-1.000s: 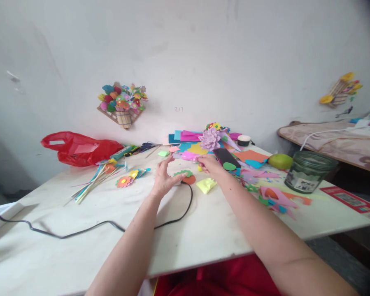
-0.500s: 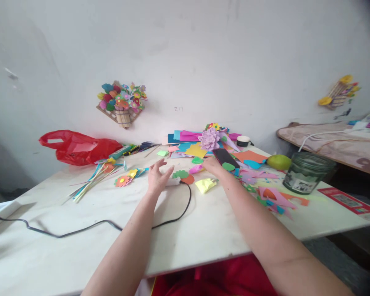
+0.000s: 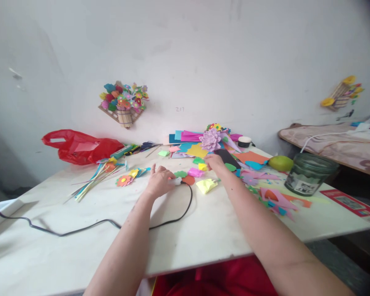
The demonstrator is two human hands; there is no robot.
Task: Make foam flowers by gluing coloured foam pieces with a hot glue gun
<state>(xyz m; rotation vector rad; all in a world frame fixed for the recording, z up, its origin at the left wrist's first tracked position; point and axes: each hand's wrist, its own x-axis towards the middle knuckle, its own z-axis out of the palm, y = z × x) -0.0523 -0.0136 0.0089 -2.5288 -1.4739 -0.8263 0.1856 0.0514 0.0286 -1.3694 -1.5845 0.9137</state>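
Observation:
My left hand (image 3: 159,182) rests low over the table, its fingers loosely bent and apart. It touches or lies right beside a white device with a black cord (image 3: 176,181), partly hidden by the hand. My right hand (image 3: 215,162) pinches a small bright yellow piece (image 3: 202,167) at its fingertips. Just in front of that lies a pink piece (image 3: 196,172), and nearer to me a crumpled pale yellow piece (image 3: 206,186). Green (image 3: 180,174) and orange (image 3: 188,180) cut-outs lie between my hands.
Left stand a red plastic bag (image 3: 80,148), thin sticks (image 3: 94,181) and cut-out flowers (image 3: 123,181). A purple flower (image 3: 210,140) tops coloured sheets at the back. Right are a dark phone (image 3: 226,158), a green fruit (image 3: 280,163), scraps and a glass jar (image 3: 310,174). The black cord (image 3: 89,227) crosses the table.
My left hand has come down and right, closer to the white device, with its fingers more bent. My right hand has left the pink piece and now has the yellow piece at its fingertips.

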